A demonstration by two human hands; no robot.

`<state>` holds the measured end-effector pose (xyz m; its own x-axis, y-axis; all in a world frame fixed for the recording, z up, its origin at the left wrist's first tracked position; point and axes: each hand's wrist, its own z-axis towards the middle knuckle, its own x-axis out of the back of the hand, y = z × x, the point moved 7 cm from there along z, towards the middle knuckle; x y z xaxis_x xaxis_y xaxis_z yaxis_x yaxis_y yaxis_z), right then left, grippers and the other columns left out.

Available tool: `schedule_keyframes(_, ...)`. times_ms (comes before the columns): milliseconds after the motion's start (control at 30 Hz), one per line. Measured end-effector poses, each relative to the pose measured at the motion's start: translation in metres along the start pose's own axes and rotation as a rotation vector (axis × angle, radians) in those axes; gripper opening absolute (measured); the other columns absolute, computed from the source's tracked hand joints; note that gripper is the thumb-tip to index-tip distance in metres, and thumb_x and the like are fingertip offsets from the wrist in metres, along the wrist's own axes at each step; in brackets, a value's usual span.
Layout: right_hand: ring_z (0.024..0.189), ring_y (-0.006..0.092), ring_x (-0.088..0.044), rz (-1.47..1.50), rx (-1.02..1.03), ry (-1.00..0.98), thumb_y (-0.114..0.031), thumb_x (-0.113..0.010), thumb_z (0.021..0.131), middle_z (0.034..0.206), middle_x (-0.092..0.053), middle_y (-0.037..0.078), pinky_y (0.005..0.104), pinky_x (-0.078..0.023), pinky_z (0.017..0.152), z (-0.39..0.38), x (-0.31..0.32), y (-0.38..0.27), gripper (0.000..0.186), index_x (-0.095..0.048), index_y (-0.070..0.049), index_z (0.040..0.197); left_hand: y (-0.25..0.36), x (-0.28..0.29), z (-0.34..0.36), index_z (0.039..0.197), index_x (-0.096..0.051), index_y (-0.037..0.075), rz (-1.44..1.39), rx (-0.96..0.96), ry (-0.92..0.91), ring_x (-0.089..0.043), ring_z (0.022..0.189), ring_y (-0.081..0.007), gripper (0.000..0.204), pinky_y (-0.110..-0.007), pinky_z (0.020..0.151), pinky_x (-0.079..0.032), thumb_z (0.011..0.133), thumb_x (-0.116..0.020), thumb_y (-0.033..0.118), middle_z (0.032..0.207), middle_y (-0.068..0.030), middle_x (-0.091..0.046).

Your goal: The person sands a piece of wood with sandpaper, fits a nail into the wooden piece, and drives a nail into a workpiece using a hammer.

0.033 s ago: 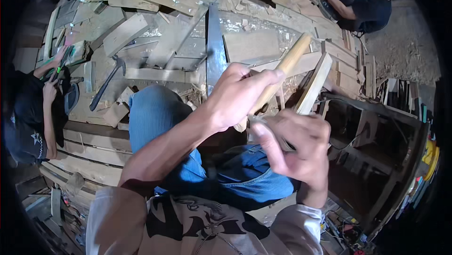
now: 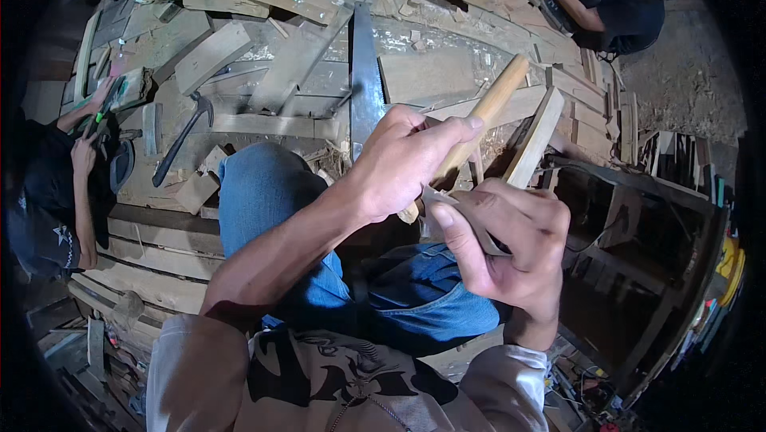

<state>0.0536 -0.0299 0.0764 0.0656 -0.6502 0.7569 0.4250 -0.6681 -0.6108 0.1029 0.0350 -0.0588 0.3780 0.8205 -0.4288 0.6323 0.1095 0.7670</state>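
Note:
My left hand [image 2: 407,149] is wrapped round a smooth, pale wooden stick [image 2: 504,87], which slants from upper right down toward my lap. The stick's lower end [image 2: 408,213] pokes out below the hand. My right hand [image 2: 511,244] is closed, pinching a thin, flat grey piece with a pointed corner [image 2: 441,196] between thumb and fingers. That piece lies close beside the lower part of the stick; whether it touches is unclear. Most of it is hidden by the fingers, so its kind cannot be told.
A handsaw [image 2: 365,73] and a hammer [image 2: 183,138] lie among boards ahead. A pale wood strip [image 2: 536,137] slants beyond my right hand. A dark wooden frame [image 2: 638,232] stands at right. Other people sit at left [image 2: 60,185] and far right [image 2: 618,5].
My right hand has shifted slightly to the right with the thin grey piece, whose pointed corner shows more plainly. The left hand and stick have hardly moved.

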Motion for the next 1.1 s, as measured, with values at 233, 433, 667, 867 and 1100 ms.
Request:
schedule_keyframes(233, 0.050, 0.0234, -0.060, 0.029, 0.031, -0.002, 0.001, -0.073, 0.076, 0.069, -0.060, 0.011, 0.0327, -0.047, 0.042, -0.002, -0.005, 0.002, 0.013, -0.063, 0.003, 0.083, 0.005, 0.003, -0.002, 0.095, -0.070, -0.005, -0.046, -0.036, 0.005, -0.059, 0.062, -0.0090, 0.034, -0.023, 0.055, -0.046, 0.091, -0.063, 0.028, 0.077, -0.0072, -0.068)
schedule_keyframes(433, 0.049, 0.0224, -0.058, 0.035, 0.015, -0.012, 0.000, -0.074, 0.076, 0.068, -0.060, 0.010, 0.0317, -0.047, 0.042, -0.006, -0.010, 0.004, 0.013, -0.063, 0.003, 0.082, 0.010, 0.007, -0.005, 0.094, -0.071, -0.005, -0.014, -0.069, 0.042, -0.058, 0.061, -0.0090, 0.035, -0.023, 0.055, -0.046, 0.091, -0.064, 0.029, 0.074, -0.0066, -0.067)
schedule_keyframes(667, 0.053, 0.0217, -0.061, 0.019, 0.000, -0.060, -0.001, -0.074, 0.074, 0.072, -0.063, 0.010, 0.0322, -0.047, 0.043, -0.006, -0.013, 0.007, 0.014, -0.063, 0.002, 0.083, 0.007, 0.010, -0.001, 0.086, -0.071, -0.005, 0.016, -0.106, 0.085, -0.055, 0.056, -0.0077, 0.036, -0.023, 0.052, -0.043, 0.091, -0.064, 0.030, 0.071, -0.0047, -0.065)
schedule_keyframes(867, 0.054, 0.0224, -0.062, 0.044, -0.008, -0.048, 0.000, -0.073, 0.073, 0.074, -0.063, 0.011, 0.0332, -0.048, 0.043, -0.010, -0.012, 0.008, 0.015, -0.065, 0.002, 0.086, -0.002, 0.004, 0.002, 0.085, -0.072, -0.005, 0.068, -0.043, 0.048, -0.053, 0.057, -0.0065, 0.037, -0.022, 0.050, -0.040, 0.089, -0.066, 0.031, 0.067, -0.0041, -0.063)
schedule_keyframes(1100, 0.050, 0.0224, -0.059, 0.033, 0.018, -0.095, 0.000, -0.073, 0.075, 0.071, -0.061, 0.012, 0.0318, -0.047, 0.041, -0.007, -0.012, 0.006, 0.014, -0.063, 0.004, 0.083, 0.004, 0.003, 0.001, 0.085, -0.072, -0.005, -0.042, -0.028, 0.046, -0.053, 0.055, -0.0077, 0.037, -0.023, 0.050, -0.039, 0.090, -0.064, 0.031, 0.065, -0.0041, -0.063)
